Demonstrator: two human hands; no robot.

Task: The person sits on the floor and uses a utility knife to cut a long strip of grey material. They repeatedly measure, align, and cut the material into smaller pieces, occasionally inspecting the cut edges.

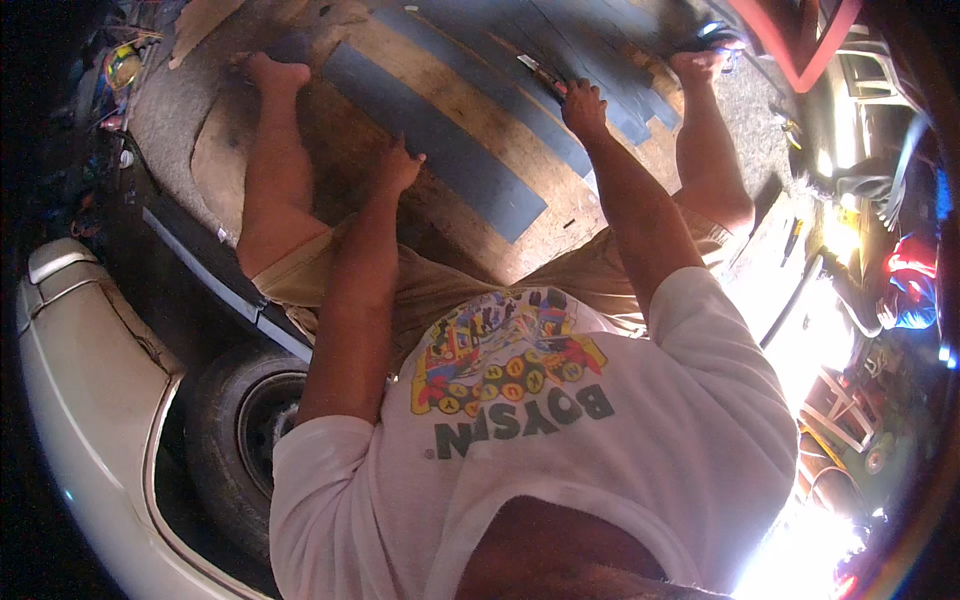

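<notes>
My right hand (583, 108) is closed around a utility knife (543, 72), whose pale blade end points away to the far left. Beneath it lie dark blue-grey sheets (590, 50) of flat material, with a narrow cut strip (530, 115) beside them. A wider strip (435, 135) rests diagonally across the brown board (470, 95) between my legs. My left hand (400, 168) is beside the near-left side of this wider strip, fingers apart and holding nothing. Whether its fingertips touch the board I cannot tell.
A car's pale body panel (90, 370) and wheel (250, 415) stand close on my left. Red bars (800, 50) hang at the far right. White plastic chairs (845, 410) and clutter crowd the right side, partly washed out by glare. My bare feet flank the board.
</notes>
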